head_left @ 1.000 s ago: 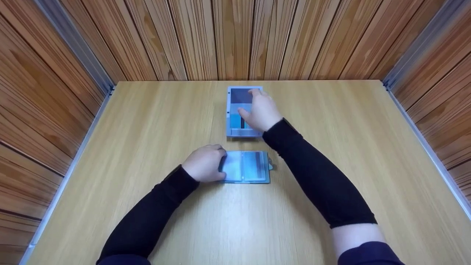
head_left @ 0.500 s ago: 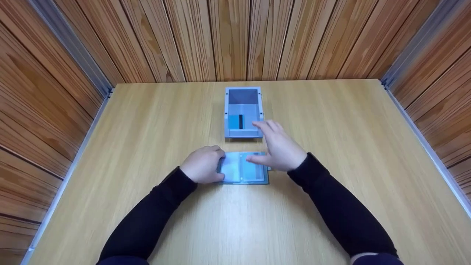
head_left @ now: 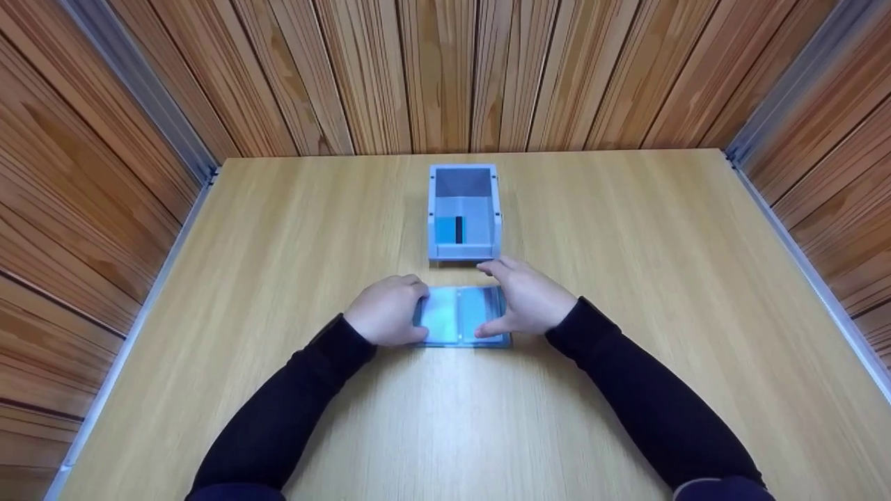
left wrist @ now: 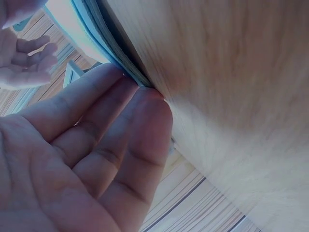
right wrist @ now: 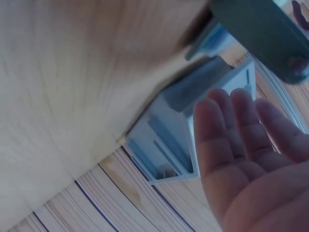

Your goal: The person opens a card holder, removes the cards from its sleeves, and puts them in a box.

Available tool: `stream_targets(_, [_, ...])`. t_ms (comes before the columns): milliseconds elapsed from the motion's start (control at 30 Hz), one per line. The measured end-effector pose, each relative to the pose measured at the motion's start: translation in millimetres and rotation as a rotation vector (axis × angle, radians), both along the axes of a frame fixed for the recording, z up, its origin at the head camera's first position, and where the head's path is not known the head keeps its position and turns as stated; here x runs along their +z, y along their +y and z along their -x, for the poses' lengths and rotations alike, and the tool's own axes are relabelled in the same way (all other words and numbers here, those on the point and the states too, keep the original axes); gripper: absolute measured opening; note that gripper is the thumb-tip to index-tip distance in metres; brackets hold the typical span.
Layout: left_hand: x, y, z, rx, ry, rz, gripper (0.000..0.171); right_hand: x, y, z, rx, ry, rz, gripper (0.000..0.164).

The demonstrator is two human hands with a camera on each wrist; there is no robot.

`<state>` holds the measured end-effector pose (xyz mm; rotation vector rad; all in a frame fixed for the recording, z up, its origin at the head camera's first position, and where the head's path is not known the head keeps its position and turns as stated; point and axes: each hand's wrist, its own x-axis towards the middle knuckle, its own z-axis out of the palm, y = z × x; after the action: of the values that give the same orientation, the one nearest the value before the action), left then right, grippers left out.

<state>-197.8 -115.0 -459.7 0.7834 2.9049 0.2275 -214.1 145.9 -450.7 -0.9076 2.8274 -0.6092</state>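
Note:
A blue card holder (head_left: pixel 442 316) lies spread on the table, its clear plastic sleeves facing up. My left hand (head_left: pixel 385 313) grips its left edge; the left wrist view has the fingertips (left wrist: pixel 152 108) right against the stacked edge of the holder (left wrist: pixel 113 41). Over the right page is my right hand (head_left: pixel 536 298), thumb and fingers apart with nothing between them. In the right wrist view its fingers (right wrist: pixel 210 125) are loosely extended, and a strap with a snap (right wrist: pixel 270 43) sticks out from the holder close by. The hand hides part of the right page.
Just beyond the holder stands a blue-grey storage bin (head_left: pixel 463 252). A blue card with a black stripe (head_left: pixel 446 229) lies inside it, at the near left. Wooden plank walls (head_left: pixel 445 76) border the table (head_left: pixel 278 236) at the back and sides.
My right hand has come back from the bin, toward me, to the right side of the card holder. The left hand stays at the holder's left edge.

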Motion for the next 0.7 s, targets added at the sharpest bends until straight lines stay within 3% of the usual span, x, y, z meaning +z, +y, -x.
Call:
stream_targets(300, [-0.4,1.1,-0.2,0.006,-0.005,-0.001,0.059,-12.2,-3.3,-0.7,0.011,0.01,-0.105,0.111])
stream_targets(700, [-0.6,-0.9,-1.5,-0.014,0.021,0.0,0.058,-16.7,-5.6,0.2,-0.007,0.005,-0.136,0.11])
